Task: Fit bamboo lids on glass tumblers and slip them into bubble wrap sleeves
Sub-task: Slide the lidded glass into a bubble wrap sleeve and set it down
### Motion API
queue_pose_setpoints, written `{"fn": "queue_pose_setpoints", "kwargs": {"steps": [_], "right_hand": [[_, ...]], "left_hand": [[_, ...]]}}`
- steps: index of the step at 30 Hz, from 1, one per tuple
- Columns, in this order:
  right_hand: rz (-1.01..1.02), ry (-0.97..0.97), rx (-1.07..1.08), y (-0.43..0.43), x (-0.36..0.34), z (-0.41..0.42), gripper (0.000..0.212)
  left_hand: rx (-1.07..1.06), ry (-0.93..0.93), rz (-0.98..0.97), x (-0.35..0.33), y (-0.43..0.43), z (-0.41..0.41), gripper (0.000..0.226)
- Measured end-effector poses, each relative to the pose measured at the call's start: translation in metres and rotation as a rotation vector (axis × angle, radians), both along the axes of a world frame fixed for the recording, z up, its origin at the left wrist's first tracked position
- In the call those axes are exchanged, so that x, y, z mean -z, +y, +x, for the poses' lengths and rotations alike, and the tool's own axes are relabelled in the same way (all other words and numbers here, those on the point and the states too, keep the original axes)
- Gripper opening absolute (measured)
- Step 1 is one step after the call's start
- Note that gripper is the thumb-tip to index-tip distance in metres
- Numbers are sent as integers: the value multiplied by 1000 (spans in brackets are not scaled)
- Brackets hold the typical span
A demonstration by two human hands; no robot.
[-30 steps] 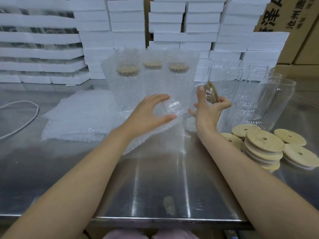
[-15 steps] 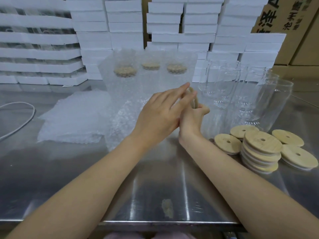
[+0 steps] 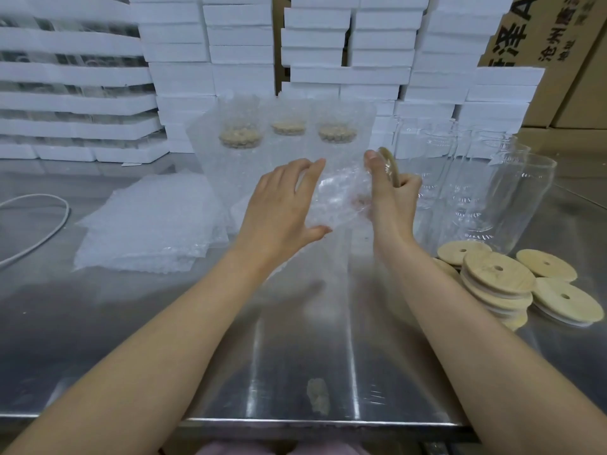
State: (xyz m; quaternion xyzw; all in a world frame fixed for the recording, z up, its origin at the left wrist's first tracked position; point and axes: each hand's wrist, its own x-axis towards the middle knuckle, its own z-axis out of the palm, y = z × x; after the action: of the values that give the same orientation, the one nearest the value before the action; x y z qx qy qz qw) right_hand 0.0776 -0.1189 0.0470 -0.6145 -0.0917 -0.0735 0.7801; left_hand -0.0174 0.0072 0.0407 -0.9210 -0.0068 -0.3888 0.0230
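A glass tumbler lies sideways in the air between my hands, with bubble wrap around its body. My left hand cups its base end, fingers over the top and thumb beneath, gripping the bubble wrap sleeve that hangs down toward the table. My right hand grips the other end, where a bamboo lid sits on the mouth, seen edge-on. Three wrapped, lidded tumblers stand behind. Loose bamboo lids are piled at the right, beside empty tumblers.
A pile of flat bubble wrap sleeves lies left of my hands on the steel table. A white cable curves at the far left. White foam boxes are stacked along the back, cardboard cartons at back right.
My hands came together at the tumbler's lidded end half a second ago. Since then my left hand has drawn back left along the glass; my right hand still holds the lid end.
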Motion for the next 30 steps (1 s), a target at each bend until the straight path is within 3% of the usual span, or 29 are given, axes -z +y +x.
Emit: {"fn": "queue_pose_setpoints", "kwargs": {"steps": [9,16,19,22,26,30], "right_hand": [[-294,-34,-176,11,14,-7,48],[-363,-79,-283,10,12,-9,42],[-252,-130,-390,6,6,-12,34],[-201,-337,-452,9,2,-20,27],[-244,-556,-482,9,1,-28,40],[-184,-455,-421,11,5,-29,76]], "left_hand": [[-54,18,125,2,-8,0,102],[-83,19,163,7,-11,1,103],[-77,-70,-23,4,-10,1,103],[-38,-197,-224,2,-10,1,104],[67,-320,-538,0,-13,1,109],[144,-409,-808,0,-17,3,118]]}}
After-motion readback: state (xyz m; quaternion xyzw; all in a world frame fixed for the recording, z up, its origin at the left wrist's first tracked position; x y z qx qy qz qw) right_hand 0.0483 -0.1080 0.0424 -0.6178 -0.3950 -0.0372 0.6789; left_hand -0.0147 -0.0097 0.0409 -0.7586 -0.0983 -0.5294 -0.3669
